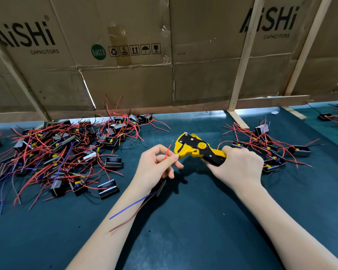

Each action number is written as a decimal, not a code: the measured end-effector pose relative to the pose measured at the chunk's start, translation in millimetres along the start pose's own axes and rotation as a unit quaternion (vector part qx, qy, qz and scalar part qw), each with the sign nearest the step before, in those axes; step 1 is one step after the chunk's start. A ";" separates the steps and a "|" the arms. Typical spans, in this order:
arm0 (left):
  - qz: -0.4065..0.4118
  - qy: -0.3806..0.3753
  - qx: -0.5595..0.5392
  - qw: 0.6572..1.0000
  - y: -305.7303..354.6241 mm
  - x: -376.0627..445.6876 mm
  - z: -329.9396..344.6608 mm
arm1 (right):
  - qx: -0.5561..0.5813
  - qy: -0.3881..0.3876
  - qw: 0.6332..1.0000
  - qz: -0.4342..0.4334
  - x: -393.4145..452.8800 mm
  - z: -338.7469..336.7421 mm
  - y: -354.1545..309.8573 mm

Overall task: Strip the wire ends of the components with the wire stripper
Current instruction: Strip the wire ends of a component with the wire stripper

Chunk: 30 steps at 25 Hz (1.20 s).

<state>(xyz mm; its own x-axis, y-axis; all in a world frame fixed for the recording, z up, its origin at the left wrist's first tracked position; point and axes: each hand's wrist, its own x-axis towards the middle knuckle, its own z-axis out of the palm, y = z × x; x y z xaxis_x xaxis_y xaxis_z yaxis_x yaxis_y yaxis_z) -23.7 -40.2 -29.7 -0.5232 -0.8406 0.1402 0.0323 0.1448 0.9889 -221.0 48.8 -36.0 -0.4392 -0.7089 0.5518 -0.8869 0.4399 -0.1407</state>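
Observation:
My right hand grips the handles of a yellow and black wire stripper, whose jaws point left. My left hand pinches a red wire between thumb and fingers, its tip right beside the stripper's jaws. That wire belongs to a small black component hanging under my left palm, partly hidden. A blue wire and a dark red wire trail from the component across my left forearm.
A big heap of black components with red and blue wires covers the left of the green mat. A smaller heap lies right behind my right hand. Cardboard walls with wooden battens close the back.

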 end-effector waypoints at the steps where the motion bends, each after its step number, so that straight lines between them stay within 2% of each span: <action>1: -0.004 0.001 0.002 1.000 -0.2 0.3 -0.5 | -0.002 -0.006 1.000 0.004 -0.2 1.2 -0.9; 10: -0.030 0.008 0.025 0.999 4.8 0.0 1.6 | 0.015 0.032 0.999 -0.002 -3.9 8.7 6.2; 14: -0.022 0.042 0.018 0.999 7.9 2.2 -5.5 | 0.060 0.032 0.995 0.069 2.3 6.3 11.9; 21: -0.040 0.079 0.023 0.996 10.0 3.4 -8.5 | 0.076 0.022 0.990 0.115 6.2 -0.4 23.1; 25: -0.033 0.058 0.026 0.997 11.9 4.4 -8.9 | 0.073 0.021 0.992 0.098 8.3 -1.9 21.0; 29: -0.103 0.026 0.011 0.994 12.5 10.2 -10.3 | 0.071 0.020 0.993 0.092 6.6 1.8 20.4; 30: -0.104 0.031 0.041 0.993 12.2 10.6 -12.2 | 0.072 0.024 0.993 0.091 6.0 2.8 20.7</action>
<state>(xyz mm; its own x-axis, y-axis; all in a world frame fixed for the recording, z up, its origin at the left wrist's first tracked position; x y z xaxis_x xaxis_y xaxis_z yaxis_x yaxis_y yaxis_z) -18.4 -53.6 -15.5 -0.4580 -0.8869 -0.0606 -0.1417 0.0056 0.9899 -242.4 52.1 -37.9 -0.5893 -0.5973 0.5440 -0.8067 0.4720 -0.3556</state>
